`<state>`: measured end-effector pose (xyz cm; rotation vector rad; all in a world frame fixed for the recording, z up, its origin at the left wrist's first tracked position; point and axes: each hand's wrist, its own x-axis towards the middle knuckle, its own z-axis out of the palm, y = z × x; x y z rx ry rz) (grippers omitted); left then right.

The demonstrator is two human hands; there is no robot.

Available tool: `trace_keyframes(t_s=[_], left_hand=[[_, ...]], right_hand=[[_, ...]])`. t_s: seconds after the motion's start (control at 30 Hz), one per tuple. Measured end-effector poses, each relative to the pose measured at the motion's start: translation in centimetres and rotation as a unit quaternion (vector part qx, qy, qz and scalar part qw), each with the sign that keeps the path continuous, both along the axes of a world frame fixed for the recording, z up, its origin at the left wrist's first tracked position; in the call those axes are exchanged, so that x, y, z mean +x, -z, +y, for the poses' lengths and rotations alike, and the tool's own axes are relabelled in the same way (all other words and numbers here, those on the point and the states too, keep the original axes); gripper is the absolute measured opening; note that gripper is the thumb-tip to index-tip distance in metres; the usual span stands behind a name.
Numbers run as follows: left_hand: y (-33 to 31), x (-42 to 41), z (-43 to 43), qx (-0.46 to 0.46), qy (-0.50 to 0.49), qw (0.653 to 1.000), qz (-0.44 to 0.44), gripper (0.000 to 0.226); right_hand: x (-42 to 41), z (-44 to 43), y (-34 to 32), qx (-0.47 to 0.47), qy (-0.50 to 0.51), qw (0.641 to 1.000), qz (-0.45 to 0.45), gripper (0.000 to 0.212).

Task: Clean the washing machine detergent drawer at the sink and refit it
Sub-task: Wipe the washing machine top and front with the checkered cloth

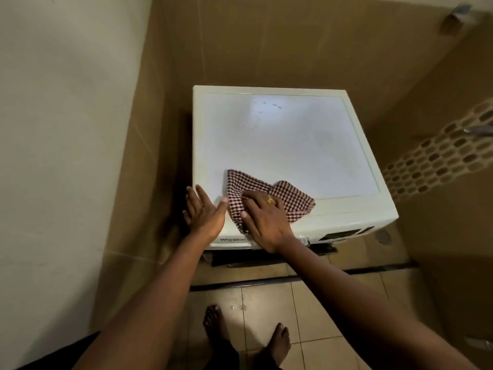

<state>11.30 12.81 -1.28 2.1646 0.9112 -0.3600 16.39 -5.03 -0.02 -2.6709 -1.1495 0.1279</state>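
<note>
Both hands are on the front left corner of the washer [293, 145], close together and neither gripping anything. The right hand [262, 220] lies palm down on a red-and-white checked cloth [290, 198], fingers laid out flat and pressing it to the lid; a gold ring [270, 201] shows on one finger. The left hand [204, 212] rests just beside it at the corner edge, fingers straight and spread, its thumb tip touching the cloth's left edge.

The drawer [232, 239] is in the washer's top left front, the strip with the brand name on it, directly below the two wrists. From this steep angle it looks pushed in level with the rest of the panel, and its compartments are hidden, so I cannot tell what is in them. Further right along the same front edge is the dark display [344, 233].

The cloth is crumpled, spread over the lid's near edge. A few small spots [266, 108] mark the lid near the back.

The washer stands in a corner of tan tiled wall [266, 44]. The person's bare feet [278, 340] are on the tiled floor [266, 303], and a round drain [383, 236] sits in the floor to the washer's right.
</note>
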Motion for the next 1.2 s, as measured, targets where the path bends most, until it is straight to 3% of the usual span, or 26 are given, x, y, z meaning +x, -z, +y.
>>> trace_keyframes(t_s=[0.07,0.17,0.37,0.53,0.6,0.67,0.77,0.87,0.97,1.13,1.2], left_hand=[[0.5,-0.1,1.5,-0.010,-0.003,1.000,-0.003,0.083],[1.9,-0.6,3.2,0.038,0.003,0.999,0.018,0.079],[1.4,-0.3,3.5,0.106,0.065,0.988,0.088,0.081],[0.7,-0.1,3.3,0.129,0.080,0.981,0.122,0.081],[0.4,-0.1,3.3,0.127,0.084,0.980,0.129,0.081],[0.3,0.0,3.5,0.118,0.080,0.981,0.129,0.081],[0.0,0.2,3.4,0.087,0.066,0.985,0.134,0.080],[0.1,0.4,3.5,0.090,0.062,0.985,0.134,0.080],[0.1,1.3,3.8,0.069,0.048,0.987,0.135,0.080],[-0.4,7.2,5.5,0.030,-0.050,0.996,0.060,0.084],[-1.1,10.5,6.6,0.019,-0.060,0.997,0.036,0.088]], right_hand=[[2.0,1.5,0.5,-0.013,0.047,0.999,-0.013,0.037],[3.3,4.9,1.4,-0.039,0.099,0.994,0.000,0.049],[2.3,1.3,1.7,-0.080,-0.045,0.996,-0.012,0.055],[6.0,3.1,1.8,-0.026,0.089,0.996,0.011,0.039],[6.0,6.6,1.9,-0.033,0.063,0.997,0.018,0.044],[5.1,8.0,2.1,-0.056,-0.026,0.998,0.006,0.047],[5.5,5.2,1.9,-0.037,-0.139,0.990,0.010,0.041],[8.1,3.4,1.8,-0.001,-0.061,0.998,0.019,0.049],[10.2,7.0,1.8,-0.025,0.046,0.999,0.001,0.056],[11.6,8.2,2.7,-0.052,-0.079,0.995,-0.028,0.055],[13.7,5.3,3.1,-0.059,-0.056,0.996,-0.040,0.058]])
